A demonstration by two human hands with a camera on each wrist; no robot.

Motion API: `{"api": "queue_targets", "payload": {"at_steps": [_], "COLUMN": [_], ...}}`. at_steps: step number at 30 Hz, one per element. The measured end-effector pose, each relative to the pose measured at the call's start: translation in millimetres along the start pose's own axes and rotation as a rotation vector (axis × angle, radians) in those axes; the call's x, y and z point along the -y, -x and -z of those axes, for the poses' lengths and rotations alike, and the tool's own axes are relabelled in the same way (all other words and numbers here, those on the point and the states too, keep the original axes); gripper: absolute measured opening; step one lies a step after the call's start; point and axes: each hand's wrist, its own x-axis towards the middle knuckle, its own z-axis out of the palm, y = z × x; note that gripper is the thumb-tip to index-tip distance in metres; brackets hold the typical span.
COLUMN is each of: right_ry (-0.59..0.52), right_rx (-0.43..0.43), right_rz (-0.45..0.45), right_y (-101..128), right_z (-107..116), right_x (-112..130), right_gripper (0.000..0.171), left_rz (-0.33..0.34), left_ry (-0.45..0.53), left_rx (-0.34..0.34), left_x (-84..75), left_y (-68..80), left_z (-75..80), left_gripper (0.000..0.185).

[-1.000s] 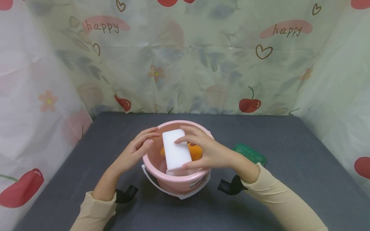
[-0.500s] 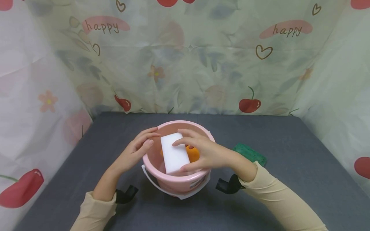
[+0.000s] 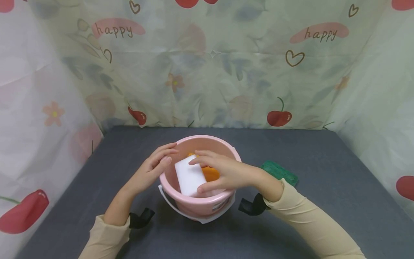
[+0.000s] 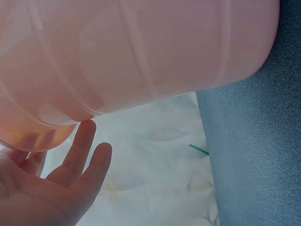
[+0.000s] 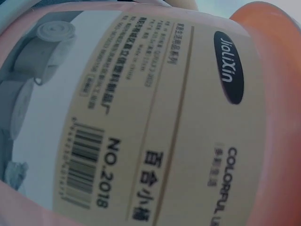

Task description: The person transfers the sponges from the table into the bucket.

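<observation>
Head view, right hand point(image 3: 231, 172) gripping white sponge point(image 3: 189, 177) inside pink bucket point(image 3: 207, 207), left hand point(image 3: 154, 168) fingers straight, touching bucket's left rim, green pad point(image 3: 279, 172) near table's right edge.

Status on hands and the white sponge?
Right hand grips white sponge inside pink bucket. Left hand rests open on rim. Orange sponge beneath.

We see the pink bucket point(image 5: 277, 117) filling the frame, its beige label point(image 5: 155, 122) bearing a barcode at lower left and "NO.2018".
</observation>
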Motion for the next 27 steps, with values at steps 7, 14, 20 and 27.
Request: {"api": "queue_targets", "payload": {"at_steps": [7,14,20,27], "right_ry": [0.024,0.020,-0.018,-0.026], "right_rx": [0.026,-0.045,-0.107,-0.216], "right_rz": [0.032,0.079,0.073,0.085], "right_y": [-1,2,9,22], "right_z": [0,2,7,16], "right_x": [0,0,-3,-9], "right_gripper": [0.060,0.053,0.049,0.045], "left_rz": [-0.003,0.007,0.014,0.001], "left_ry": [0.004,0.008,0.003,0.013], "left_rx": [0.003,0.007,0.005,0.003], "left_x": [0.2,1.1,2.1,2.5], "left_y": [0.3,0.3,0.2,0.1], "left_z": [0.3,0.2,0.4,1.0], "left_gripper": [0.035,0.035,0.035,0.035]}}
